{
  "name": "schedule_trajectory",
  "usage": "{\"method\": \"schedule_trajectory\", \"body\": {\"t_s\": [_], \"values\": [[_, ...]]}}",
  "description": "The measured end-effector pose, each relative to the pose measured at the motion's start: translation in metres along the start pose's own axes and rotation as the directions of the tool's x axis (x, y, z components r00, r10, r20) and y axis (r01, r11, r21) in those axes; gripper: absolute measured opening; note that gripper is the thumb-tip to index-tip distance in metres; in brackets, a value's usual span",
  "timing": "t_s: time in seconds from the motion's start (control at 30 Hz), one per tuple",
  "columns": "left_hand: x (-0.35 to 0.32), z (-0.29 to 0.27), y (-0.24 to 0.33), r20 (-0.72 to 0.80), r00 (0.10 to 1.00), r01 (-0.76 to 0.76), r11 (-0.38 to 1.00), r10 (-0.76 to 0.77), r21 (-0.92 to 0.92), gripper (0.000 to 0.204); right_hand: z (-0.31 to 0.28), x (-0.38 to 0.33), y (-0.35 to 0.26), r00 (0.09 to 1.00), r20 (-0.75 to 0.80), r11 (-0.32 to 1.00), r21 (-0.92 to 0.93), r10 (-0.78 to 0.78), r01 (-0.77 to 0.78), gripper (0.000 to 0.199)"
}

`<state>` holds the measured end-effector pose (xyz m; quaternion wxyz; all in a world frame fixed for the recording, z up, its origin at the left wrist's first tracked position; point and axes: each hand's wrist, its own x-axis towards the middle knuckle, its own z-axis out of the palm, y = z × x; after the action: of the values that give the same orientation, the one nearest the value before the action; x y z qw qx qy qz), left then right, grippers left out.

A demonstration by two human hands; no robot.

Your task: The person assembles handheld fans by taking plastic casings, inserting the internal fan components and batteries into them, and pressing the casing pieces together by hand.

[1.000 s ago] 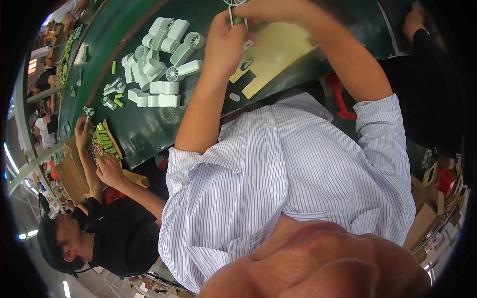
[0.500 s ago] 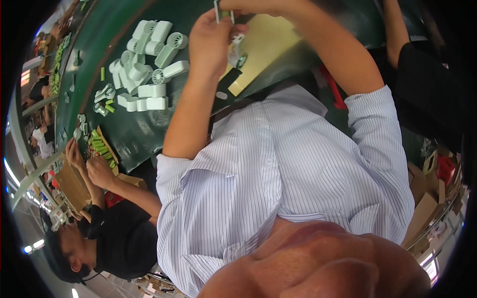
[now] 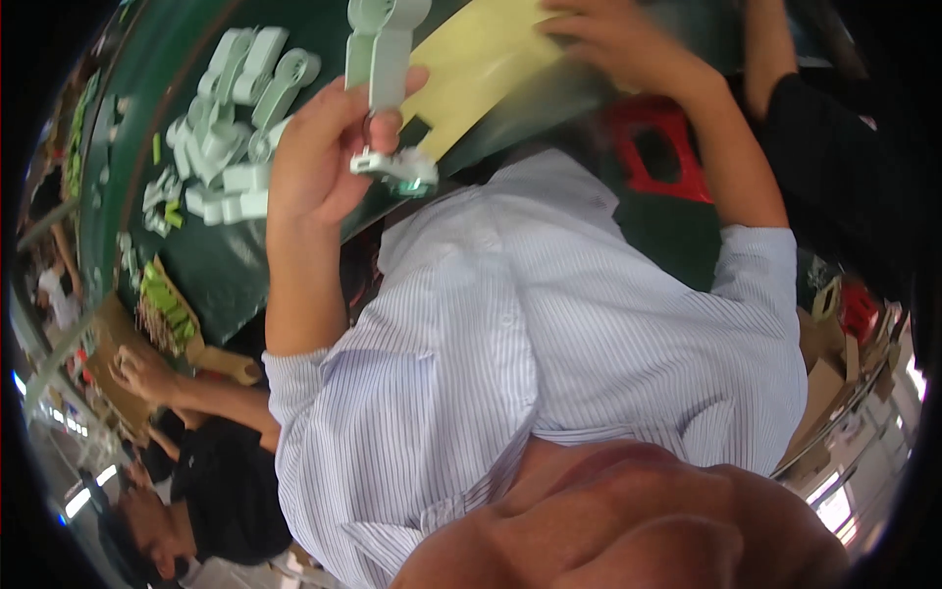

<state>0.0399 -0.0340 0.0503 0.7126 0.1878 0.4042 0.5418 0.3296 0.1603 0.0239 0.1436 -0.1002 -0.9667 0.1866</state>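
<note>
My left hand [image 3: 319, 147] is closed around the narrow lower part of a pale green plastic fan housing [image 3: 391, 59], held above the green table with its round end at the picture's top edge. Below the fingers hangs a small white plastic part [image 3: 397, 169] with a bit of green circuit board; whether it is joined to the housing is hidden. My right hand [image 3: 623, 44], slightly blurred, has its fingers stretched out over the yellow sheet [image 3: 481, 69] and holds nothing. Left of my left hand lies a pile of similar pale green housings [image 3: 221, 142].
Small white parts [image 3: 160, 201] and yellow-green cylinders lie left of the pile. A co-worker's hand [image 3: 147, 378] is at the left beside a cardboard tray [image 3: 177, 285] of such cylinders. A red plastic stool [image 3: 662, 147] stands below my right forearm. Another person's arm [image 3: 770, 59] is at the far right.
My left hand has moved left and toward me, bringing the fan housing into view. My right hand has left it and moved right, its fingers now spread.
</note>
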Motion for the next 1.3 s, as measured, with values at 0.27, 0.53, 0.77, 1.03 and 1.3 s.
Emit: {"method": "schedule_trajectory", "body": {"t_s": [0.27,0.53,0.77,1.03,1.3], "values": [[-0.046,-0.046,0.021,-0.013,0.990,-0.141,0.961,0.142,-0.238,0.042,0.000,0.009,-0.025,0.982,0.017,0.981,-0.056,0.188,-0.187,0.034],[-0.084,-0.047,0.002,-0.112,0.979,-0.186,0.967,0.169,-0.175,0.044,0.018,0.042,-0.054,0.990,-0.139,0.996,0.085,0.024,-0.012,0.026],[-0.023,0.007,-0.020,0.229,0.970,0.155,0.927,-0.078,-0.341,0.038,-0.015,0.011,-0.005,0.996,0.090,1.000,0.013,-0.006,0.005,0.029],[0.082,0.001,-0.047,0.196,0.971,0.202,0.903,-0.135,-0.379,0.041,-0.017,0.023,-0.007,0.970,0.243,0.997,-0.069,-0.027,0.045,0.030],[0.094,0.005,-0.069,0.063,0.997,0.046,0.990,-0.038,-0.133,0.032,-0.025,0.023,-0.015,0.984,0.175,0.997,-0.075,0.029,-0.016,0.020]]}}
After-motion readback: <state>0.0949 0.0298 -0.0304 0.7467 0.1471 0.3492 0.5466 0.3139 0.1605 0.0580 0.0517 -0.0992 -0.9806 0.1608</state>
